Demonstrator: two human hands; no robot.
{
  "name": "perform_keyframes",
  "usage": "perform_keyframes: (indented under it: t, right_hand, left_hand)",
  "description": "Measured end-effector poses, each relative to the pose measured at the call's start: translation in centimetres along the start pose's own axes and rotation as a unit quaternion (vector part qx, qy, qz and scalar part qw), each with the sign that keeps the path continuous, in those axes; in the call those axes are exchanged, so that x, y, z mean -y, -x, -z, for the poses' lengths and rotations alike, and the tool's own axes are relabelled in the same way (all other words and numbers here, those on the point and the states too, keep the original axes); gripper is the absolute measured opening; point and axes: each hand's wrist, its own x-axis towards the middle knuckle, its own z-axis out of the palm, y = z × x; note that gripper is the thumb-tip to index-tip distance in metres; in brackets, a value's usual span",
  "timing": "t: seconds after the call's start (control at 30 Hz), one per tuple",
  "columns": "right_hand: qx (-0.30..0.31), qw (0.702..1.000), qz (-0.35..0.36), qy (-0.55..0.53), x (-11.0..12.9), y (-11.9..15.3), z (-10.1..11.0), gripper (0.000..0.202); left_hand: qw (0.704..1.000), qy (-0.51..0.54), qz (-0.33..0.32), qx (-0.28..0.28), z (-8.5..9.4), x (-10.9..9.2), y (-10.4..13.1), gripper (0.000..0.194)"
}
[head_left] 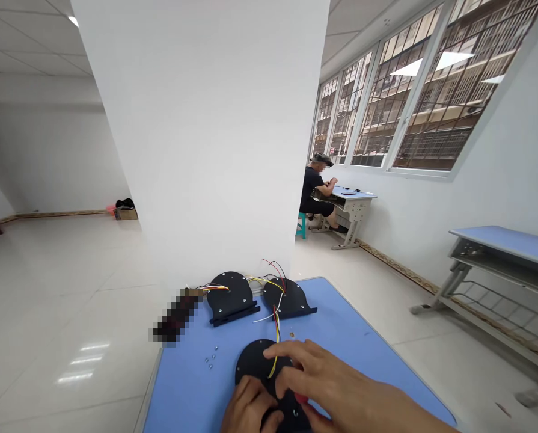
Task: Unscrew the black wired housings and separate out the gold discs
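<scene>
A round black housing (pixel 250 359) with yellow, red and white wires (pixel 276 328) coming from its middle lies at the table's front. My left hand (pixel 250 406) curls over its lower left edge and grips it. Above its right side is my right hand (pixel 314 373), thumb and fingers closed around a small red piece (pixel 301 398), mostly hidden, perhaps a tool handle. The index finger reaches out over the housing. Several small silver screws (pixel 210 359) lie loose left of the housing, and a tiny brass-coloured bit (pixel 291 334) lies beyond it.
Two similar black housings (pixel 230 297) with wires stand at the blue table's (pixel 341 325) far edge, against a white pillar (pixel 205 150). A pixelated dark object (pixel 176 316) sits at the left edge. Another person (pixel 316 186) sits at a desk by the windows; another desk (pixel 512 240) stands right.
</scene>
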Motion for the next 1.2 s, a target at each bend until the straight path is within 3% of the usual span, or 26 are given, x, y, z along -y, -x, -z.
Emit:
perform_keyframes:
  t: [0.07, 0.17, 0.33, 0.43, 0.5, 0.63, 0.73, 0.8, 0.93, 1.07, 1.2]
  right_hand:
    - [0.004, 0.999, -0.019, 0.032, 0.1, -0.1, 0.1, 0.021]
    - [0.007, 0.993, -0.08, 0.083, 0.1, -0.3, -0.4, 0.004]
    - [-0.061, 0.996, 0.015, 0.056, -0.6, -0.1, -1.4, 0.025]
    - [-0.064, 0.994, -0.02, 0.088, -0.8, 0.0, -1.7, 0.008]
    - [-0.073, 0.993, -0.03, 0.091, -0.7, 0.0, -1.8, 0.016]
    - [-0.103, 0.992, 0.046, 0.058, -0.6, 0.1, -1.5, 0.03]
    - [-0.085, 0.993, 0.006, 0.084, -0.8, 0.1, -1.6, 0.008]
    - [-0.082, 0.992, -0.018, 0.09, -0.9, 0.1, -1.7, 0.014]
    - [-0.104, 0.992, 0.035, 0.061, -0.8, 0.5, -1.3, 0.034]
    - [-0.075, 0.993, -0.005, 0.091, -0.9, 0.4, -1.4, 0.015]
    - [-0.102, 0.993, 0.016, 0.05, -1.0, 0.3, -1.6, 0.038]
  left_hand:
    - [0.998, 0.021, 0.049, 0.036, 0.6, -1.4, -1.2, 0.016]
    - [0.991, 0.071, 0.06, 0.093, 0.7, -2.8, -2.7, 0.019]
    - [0.986, 0.123, 0.036, 0.105, -0.5, -2.9, -4.1, 0.029]
    - [0.986, 0.118, 0.04, 0.112, -0.8, -2.7, -4.3, 0.02]
    - [0.986, 0.112, 0.046, 0.116, -0.9, -2.7, -4.3, 0.017]
    - [0.987, 0.1, 0.057, 0.114, -0.8, -2.7, -4.2, 0.021]
    - [0.986, 0.094, 0.055, 0.127, -0.7, -2.7, -4.2, 0.017]
    - [0.985, 0.093, 0.055, 0.133, -0.5, -2.7, -4.3, 0.017]
    - [0.984, 0.095, 0.055, 0.14, -0.3, -2.7, -4.3, 0.026]
    - [0.983, 0.095, 0.053, 0.15, 0.0, -2.8, -4.4, 0.025]
    - [0.981, 0.089, 0.057, 0.161, 0.4, -2.9, -4.4, 0.029]
